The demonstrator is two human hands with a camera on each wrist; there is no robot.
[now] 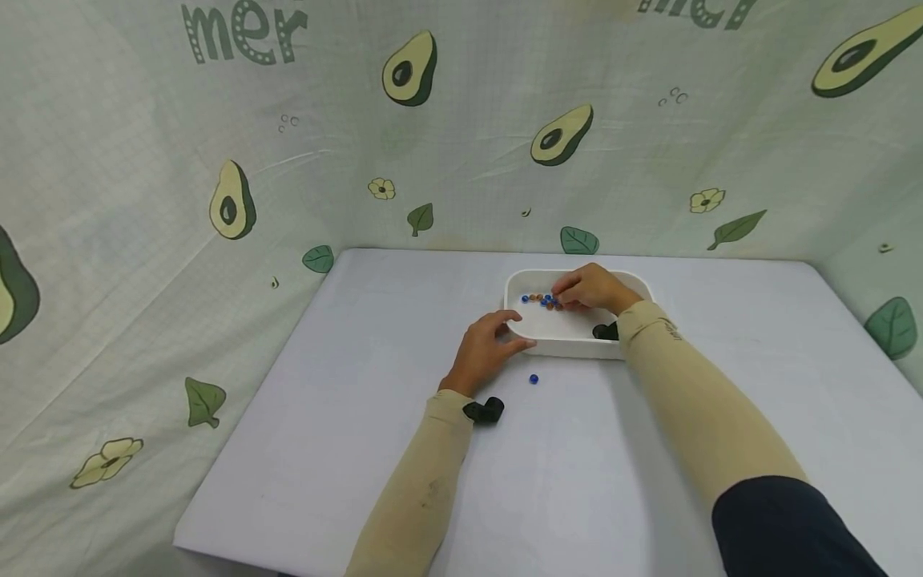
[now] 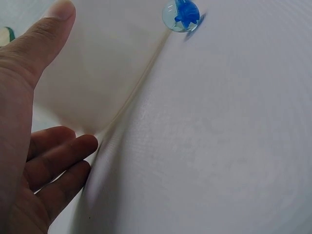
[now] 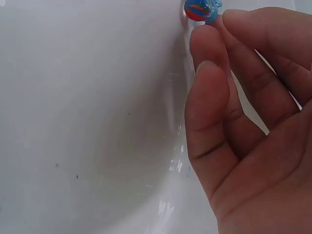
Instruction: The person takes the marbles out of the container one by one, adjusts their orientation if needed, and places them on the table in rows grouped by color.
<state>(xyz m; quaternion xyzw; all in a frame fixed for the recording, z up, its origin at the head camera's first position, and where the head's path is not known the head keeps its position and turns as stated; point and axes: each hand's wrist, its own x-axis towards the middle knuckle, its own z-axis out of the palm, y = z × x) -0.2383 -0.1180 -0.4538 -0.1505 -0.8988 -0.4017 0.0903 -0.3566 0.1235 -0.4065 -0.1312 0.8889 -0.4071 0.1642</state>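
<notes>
It looked like a makeshift recording booth, not a lived-in room. A plain white table [image 1: 360,417] stood boxed in on three sides by hung cloth [image 1: 144,200], creased and printed with avocados, leaves, small flowers and part of a word. The cloth rose just beyond the fingertips of both hands and ran out to either side of them. Under the fingers lay only the bare tabletop, with small black cameras strapped at the wrists.

The right hand [image 1: 593,288] reaches into the white tray [image 1: 577,344] at the marbles [image 1: 542,300]. The left hand [image 1: 489,346] rests on the tray's seven-o'clock corner; a blue marble [image 1: 534,379] lies at its six o'clock.
</notes>
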